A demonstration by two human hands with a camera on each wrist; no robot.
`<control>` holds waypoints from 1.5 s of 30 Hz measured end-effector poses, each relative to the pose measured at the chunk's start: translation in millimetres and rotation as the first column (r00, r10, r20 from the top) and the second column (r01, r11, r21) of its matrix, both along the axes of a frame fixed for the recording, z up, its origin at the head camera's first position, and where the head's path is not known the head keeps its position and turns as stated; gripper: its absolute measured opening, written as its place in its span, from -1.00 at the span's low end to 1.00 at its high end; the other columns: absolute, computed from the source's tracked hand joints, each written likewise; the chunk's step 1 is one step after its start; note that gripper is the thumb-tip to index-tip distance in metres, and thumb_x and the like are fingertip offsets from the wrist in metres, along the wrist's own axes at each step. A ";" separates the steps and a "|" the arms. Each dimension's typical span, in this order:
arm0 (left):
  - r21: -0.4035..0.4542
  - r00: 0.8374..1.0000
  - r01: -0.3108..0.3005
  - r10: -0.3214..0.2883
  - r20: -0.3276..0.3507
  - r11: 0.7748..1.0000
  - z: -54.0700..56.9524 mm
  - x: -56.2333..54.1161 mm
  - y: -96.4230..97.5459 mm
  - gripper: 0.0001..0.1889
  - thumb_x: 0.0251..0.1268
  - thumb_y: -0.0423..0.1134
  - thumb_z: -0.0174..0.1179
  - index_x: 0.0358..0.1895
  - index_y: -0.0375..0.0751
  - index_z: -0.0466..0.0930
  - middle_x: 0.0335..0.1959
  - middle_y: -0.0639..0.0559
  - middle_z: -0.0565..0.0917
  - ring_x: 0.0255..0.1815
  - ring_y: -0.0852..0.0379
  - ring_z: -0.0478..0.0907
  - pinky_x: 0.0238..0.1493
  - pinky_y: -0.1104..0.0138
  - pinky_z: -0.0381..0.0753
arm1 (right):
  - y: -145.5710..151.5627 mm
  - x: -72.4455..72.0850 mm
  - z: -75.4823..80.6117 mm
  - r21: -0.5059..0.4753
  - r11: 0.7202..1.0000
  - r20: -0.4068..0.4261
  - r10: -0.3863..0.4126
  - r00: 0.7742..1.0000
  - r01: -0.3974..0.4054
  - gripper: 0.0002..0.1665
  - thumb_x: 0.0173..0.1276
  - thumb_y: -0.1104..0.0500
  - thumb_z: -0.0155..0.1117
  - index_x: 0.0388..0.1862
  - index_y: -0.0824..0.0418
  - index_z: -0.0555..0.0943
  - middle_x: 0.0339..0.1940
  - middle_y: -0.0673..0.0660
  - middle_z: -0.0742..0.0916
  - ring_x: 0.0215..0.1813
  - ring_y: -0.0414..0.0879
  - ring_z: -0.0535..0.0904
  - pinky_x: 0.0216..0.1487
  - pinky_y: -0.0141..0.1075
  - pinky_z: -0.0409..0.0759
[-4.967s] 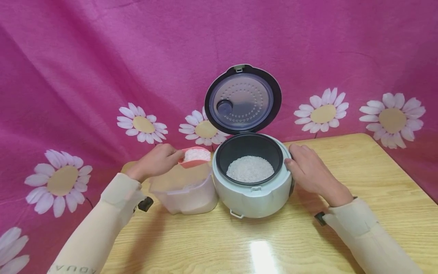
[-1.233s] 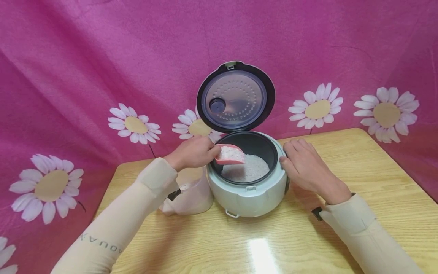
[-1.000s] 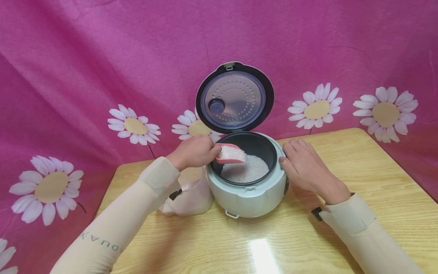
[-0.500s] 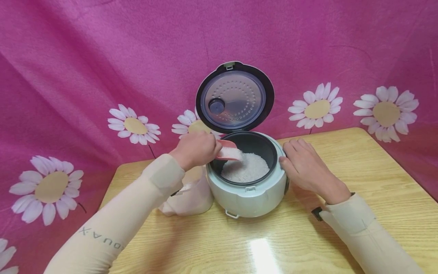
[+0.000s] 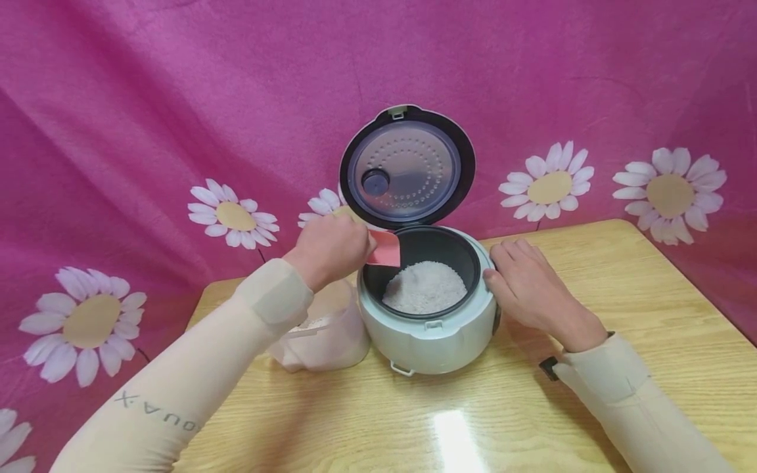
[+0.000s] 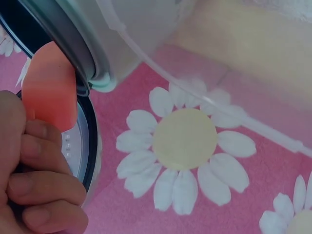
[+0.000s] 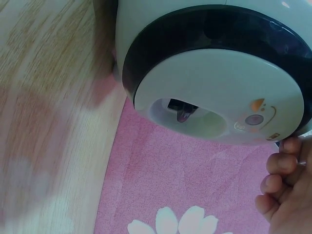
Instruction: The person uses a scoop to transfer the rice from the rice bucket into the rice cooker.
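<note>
My left hand (image 5: 336,248) grips the handle of a pink scoop (image 5: 384,248) at the left rim of the rice cooker (image 5: 428,348). The scoop is turned over, and no rice shows on it. In the left wrist view, my fingers (image 6: 46,190) curl round its handle beside the scoop's orange-looking blade (image 6: 48,87). A mound of white rice (image 5: 426,289) lies in the dark inner pot, under the raised lid (image 5: 408,167). My right hand (image 5: 535,289) holds the cooker's right rim, with the thumb on the near side.
A translucent pinkish tub (image 5: 331,341) with some rice in it stands against the cooker's left side, partly behind my left forearm. The wooden table (image 5: 532,407) ends at a magenta cloth (image 5: 266,98) with printed daisies. A dial panel (image 7: 219,97) faces the right wrist camera.
My left hand carried the rice-filled scoop from above the tub to the cooker, then tipped it. The rice mound grew, and the scoop moved slightly up and left. My right hand stayed on the rim.
</note>
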State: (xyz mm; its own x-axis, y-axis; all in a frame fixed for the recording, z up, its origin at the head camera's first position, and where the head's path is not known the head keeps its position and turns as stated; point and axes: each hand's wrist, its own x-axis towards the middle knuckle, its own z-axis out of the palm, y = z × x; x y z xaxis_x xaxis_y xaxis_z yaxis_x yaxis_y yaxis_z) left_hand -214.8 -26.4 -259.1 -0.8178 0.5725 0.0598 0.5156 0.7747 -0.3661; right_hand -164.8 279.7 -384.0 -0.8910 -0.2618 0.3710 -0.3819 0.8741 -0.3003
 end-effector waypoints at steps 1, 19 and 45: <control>-0.003 1.000 0.000 0.000 -0.004 1.000 1.2 0.5 -1.1 -0.76 0.43 -0.15 0.14 -0.28 -0.18 0.74 -0.48 -0.12 0.61 -0.45 -0.04 0.55 -0.49 0.14 0.69 | 0.2 -0.1 -0.4 -0.002 1.000 -0.007 0.007 1.000 -0.007 -0.83 0.42 0.10 0.07 -0.18 0.19 0.48 -0.32 0.10 0.52 -0.11 0.00 0.36 0.00 -0.09 0.34; 0.108 0.999 -0.042 0.042 0.003 0.993 22.0 7.3 -42.0 -0.74 0.38 -0.21 0.10 -0.52 -0.14 0.55 -0.68 -0.05 0.46 -0.65 -0.03 0.41 -0.63 0.16 0.46 | 1.3 -0.2 0.3 0.003 0.999 -0.054 0.035 0.998 -0.035 -0.87 0.42 0.13 0.05 -0.24 0.18 0.46 -0.36 0.09 0.48 -0.15 -0.01 0.35 -0.04 -0.10 0.30; 0.146 0.986 -0.157 0.146 0.085 0.977 -1.8 34.9 -129.6 -0.57 0.32 -0.23 -0.01 -0.75 0.01 0.13 -0.73 0.15 0.13 -0.68 0.11 0.20 -0.67 0.17 0.35 | -0.5 -1.6 -1.2 0.007 1.000 -0.036 0.010 0.999 -0.010 -0.83 0.45 0.12 0.02 -0.21 0.21 0.46 -0.34 0.12 0.49 -0.13 0.01 0.35 -0.03 -0.08 0.32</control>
State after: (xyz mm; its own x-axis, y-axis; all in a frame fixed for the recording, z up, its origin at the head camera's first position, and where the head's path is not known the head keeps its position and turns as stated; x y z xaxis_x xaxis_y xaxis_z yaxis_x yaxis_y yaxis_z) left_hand -179.9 -156.0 -260.8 -0.8996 0.4306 0.0728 0.4093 0.8894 -0.2036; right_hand -166.4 279.2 -385.2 -0.8746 -0.2731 0.4006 -0.4009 0.8720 -0.2808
